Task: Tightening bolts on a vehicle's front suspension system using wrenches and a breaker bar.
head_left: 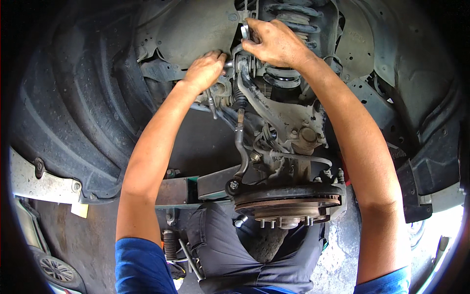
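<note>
My left hand point(205, 71) is closed around a ratchet wrench point(212, 105), whose metal handle hangs below the palm. A shiny socket end point(228, 64) points from my fingers toward the inner pivot of a suspension control arm point(262, 100). My right hand point(276, 45) grips a silver wrench point(245, 32) at the far side of that pivot, just left of the coil spring point(281, 78). My fingers hide most of both tools. Below the pivot runs a tie rod point(240, 142) with a ribbed rubber boot point(239, 95).
The brake disc point(289, 202) with its wheel studs sits nearest my body, between my forearms. A dark wheel arch liner point(78, 108) curves along the left. Under the disc's left side lies a metal lift arm point(171, 191). Another car's wheel point(58, 272) shows at lower left.
</note>
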A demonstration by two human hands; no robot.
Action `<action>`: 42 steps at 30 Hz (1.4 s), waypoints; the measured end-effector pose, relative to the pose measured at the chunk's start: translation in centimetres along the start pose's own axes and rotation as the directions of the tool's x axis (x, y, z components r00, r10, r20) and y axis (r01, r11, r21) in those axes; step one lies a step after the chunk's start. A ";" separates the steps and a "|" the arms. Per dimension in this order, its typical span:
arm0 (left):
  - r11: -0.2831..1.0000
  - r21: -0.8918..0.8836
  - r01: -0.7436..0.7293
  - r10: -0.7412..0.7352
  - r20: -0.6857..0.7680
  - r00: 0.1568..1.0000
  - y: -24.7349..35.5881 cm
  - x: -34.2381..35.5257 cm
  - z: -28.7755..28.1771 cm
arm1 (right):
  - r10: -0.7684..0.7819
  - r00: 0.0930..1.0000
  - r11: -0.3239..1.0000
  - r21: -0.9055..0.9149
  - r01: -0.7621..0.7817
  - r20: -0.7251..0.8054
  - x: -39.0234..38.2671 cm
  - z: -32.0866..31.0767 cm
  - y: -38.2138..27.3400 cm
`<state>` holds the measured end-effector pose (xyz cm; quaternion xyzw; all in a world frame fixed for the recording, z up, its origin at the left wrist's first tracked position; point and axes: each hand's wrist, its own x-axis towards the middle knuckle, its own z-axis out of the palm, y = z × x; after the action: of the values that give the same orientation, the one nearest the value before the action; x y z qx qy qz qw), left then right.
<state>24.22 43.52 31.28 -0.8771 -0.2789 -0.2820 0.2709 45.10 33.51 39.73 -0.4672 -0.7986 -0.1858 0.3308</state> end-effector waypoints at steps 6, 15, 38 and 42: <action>0.985 0.172 -0.010 0.008 0.013 1.000 0.6 0.7 0.0 | -0.017 1.000 0.999 0.040 0.017 0.011 -0.1 -0.4 -0.3; 0.988 0.156 -0.020 0.024 -0.021 1.000 0.5 1.2 0.2 | 0.020 0.998 1.000 0.009 -0.020 0.067 0.1 -0.9 -0.9; 0.997 0.001 0.071 -0.071 0.159 0.985 0.3 1.1 -0.4 | 0.050 0.993 0.999 0.016 -0.052 0.105 0.1 -1.1 -1.0; 0.991 0.129 0.029 -0.035 0.042 0.999 0.9 1.2 -0.1 | 0.049 0.997 0.998 0.045 -0.051 0.060 -0.1 -0.9 -1.0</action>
<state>25.55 43.22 31.87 -0.8593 -0.3162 -0.2486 0.3158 44.63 32.38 40.34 -0.4845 -0.8001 -0.1451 0.3226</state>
